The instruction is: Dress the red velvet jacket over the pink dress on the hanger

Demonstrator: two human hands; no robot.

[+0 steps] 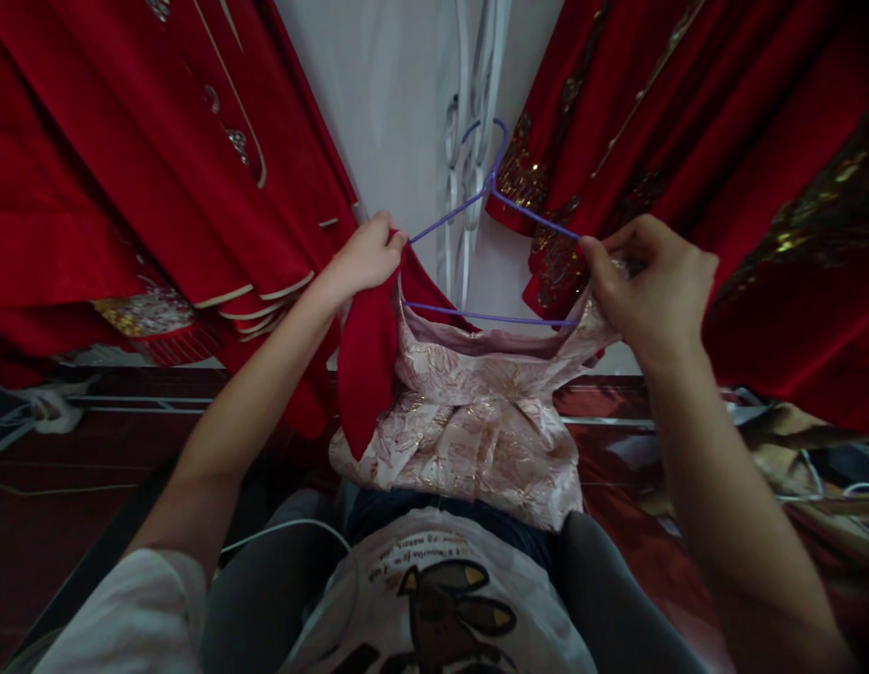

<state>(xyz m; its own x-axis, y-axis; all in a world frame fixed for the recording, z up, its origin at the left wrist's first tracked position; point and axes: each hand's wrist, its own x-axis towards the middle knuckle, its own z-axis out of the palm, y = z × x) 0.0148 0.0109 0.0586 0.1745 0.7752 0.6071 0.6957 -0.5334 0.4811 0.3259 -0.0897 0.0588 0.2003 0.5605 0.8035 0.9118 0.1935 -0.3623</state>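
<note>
A purple clothes hanger (pixel 492 180) hangs in front of me with its hook upward. On it is a pale pink dress (pixel 477 421) with a shiny gold pattern, its lower part gathered over my lap. My left hand (pixel 371 255) is closed on a red cloth (pixel 368 365) at the hanger's left arm, by the left shoulder of the dress. My right hand (pixel 652 281) pinches the right shoulder strap at the hanger's right end. The hanger's lower bar shows across the neck opening.
Red garments with gold trim (pixel 244 187) hang on the left, and more red garments with gold sequins (pixel 652 122) on the right. Behind the hanger is a white panel with a scrolled metal frame (pixel 469 187). Cluttered items (pixel 828 459) lie at the right. A white cord (pixel 287 529) crosses my leg.
</note>
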